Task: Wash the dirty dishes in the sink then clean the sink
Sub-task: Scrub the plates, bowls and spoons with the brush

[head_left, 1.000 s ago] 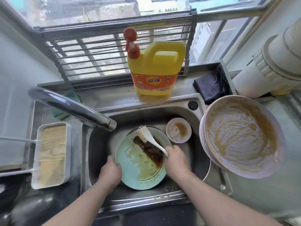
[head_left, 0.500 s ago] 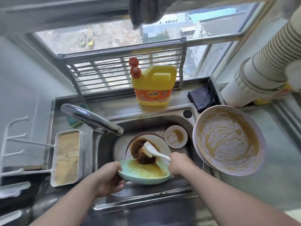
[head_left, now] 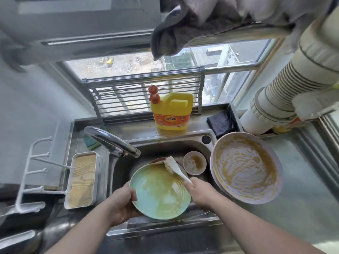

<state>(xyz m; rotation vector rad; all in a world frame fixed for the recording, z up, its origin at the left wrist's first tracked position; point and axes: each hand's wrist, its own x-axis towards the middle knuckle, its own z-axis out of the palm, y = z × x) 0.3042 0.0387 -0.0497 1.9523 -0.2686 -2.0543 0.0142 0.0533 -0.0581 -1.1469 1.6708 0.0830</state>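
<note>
Left hand (head_left: 122, 204) fingers curl round the green plate (head_left: 159, 191) rim, tilting it above the sink (head_left: 124, 167); right hand (head_left: 200, 191) fingers grip the brush (head_left: 174, 166), bristles on the plate's far edge.

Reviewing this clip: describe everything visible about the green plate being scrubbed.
The green plate is round, pale mint, with a shallow raised rim, and looks like plastic or melamine. It is tilted, face up toward the camera, over the sink. Yellow-brown sauce is smeared across its upper half; the lower part looks cleaner. The left hand grips its left rim. The right hand holds a white dish brush with bristles on the plate's upper right edge. Another dish lies partly hidden behind it.
</note>
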